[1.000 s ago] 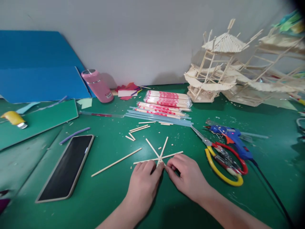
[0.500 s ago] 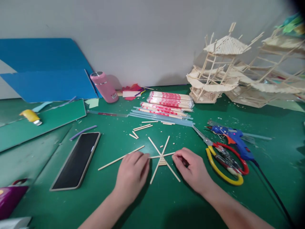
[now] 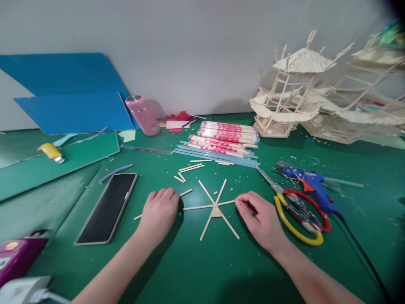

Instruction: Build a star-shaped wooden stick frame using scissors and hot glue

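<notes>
Thin wooden sticks cross at one point in a six-armed star [image 3: 207,207] flat on the table, with short sticks [image 3: 217,214] side by side filling part of its lower wedge. My right hand [image 3: 261,217] pinches the tip of the star's right arm between thumb and forefinger. To the star's left, my left hand [image 3: 160,209] lies over a long loose stick [image 3: 186,192] with its fingers curled down around it. Both ends of that stick stick out past the hand; the fingertips are hidden underneath. Several short cut sticks [image 3: 191,167] lie behind the star.
Right of my right hand lie red-and-yellow-handled scissors [image 3: 297,228] and a blue glue gun [image 3: 311,183] with its cord. A phone [image 3: 107,209] is on the left. Behind stand glue sticks [image 3: 215,156], packed chopsticks [image 3: 229,131], a pink bottle [image 3: 144,116] and a stick-built pavilion model [image 3: 294,93].
My left hand has let go of the star's left arm and moved left onto the loose stick. My right hand stays at the right arm's tip. The view has shifted slightly.
</notes>
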The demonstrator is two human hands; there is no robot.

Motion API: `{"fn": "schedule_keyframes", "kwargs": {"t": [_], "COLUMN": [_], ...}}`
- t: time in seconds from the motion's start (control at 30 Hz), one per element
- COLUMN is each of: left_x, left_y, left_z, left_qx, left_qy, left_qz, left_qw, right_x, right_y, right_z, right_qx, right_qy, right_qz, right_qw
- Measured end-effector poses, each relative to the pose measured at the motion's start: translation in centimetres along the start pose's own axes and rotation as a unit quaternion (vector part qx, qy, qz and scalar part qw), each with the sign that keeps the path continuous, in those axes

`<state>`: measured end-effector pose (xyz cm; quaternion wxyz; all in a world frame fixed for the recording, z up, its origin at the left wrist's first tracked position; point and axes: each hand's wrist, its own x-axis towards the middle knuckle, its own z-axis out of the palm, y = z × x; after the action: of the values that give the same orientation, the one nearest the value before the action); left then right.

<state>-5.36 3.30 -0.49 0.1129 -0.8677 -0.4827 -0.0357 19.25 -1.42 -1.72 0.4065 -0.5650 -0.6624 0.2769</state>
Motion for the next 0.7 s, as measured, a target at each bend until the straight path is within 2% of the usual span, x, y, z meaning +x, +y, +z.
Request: {"fn": "schedule_keyframes", "kwargs": {"t": [0.2, 0.3, 0.37, 0.43, 0.57, 0.7], "left_x": [-0.4, -0.8, -1.0, -1.2, -1.5, -1.6], "left_y": [-0.2, 1.0, 2.3, 3.5, 5.0, 5.2], "left_z": [-0.1, -0.7, -1.0, -1.1, -0.6, 0.2], "left_qx": [-0.022, -0.114, -0.180, -0.232, -0.298, -0.333], "left_qy": [0.054, 0.064, 0.046, 0.023, -0.019, -0.025], "left_qz": [-0.011, 0.050, 0.098, 0.111, 0.101, 0.079], "left_qw": [0.998, 0.990, 0.978, 0.966, 0.949, 0.939], "right_x": [0.0, -0.1, -0.2, -0.4, -0.9, -1.3], "right_y": [0.1, 0.0, 0.0, -0.1, -0.1, -0.1], "right_z": [0.0, 0.1, 0.1, 0.2, 0.5, 0.7], "right_qx": [0.007, 0.013, 0.016, 0.017, 0.008, -0.018], "right_qy": [0.000, -0.012, -0.026, -0.042, -0.070, -0.099], "right_qz": [0.007, 0.012, 0.015, 0.018, 0.021, 0.010], "right_qw": [1.000, 1.000, 0.999, 0.999, 0.997, 0.995]}}
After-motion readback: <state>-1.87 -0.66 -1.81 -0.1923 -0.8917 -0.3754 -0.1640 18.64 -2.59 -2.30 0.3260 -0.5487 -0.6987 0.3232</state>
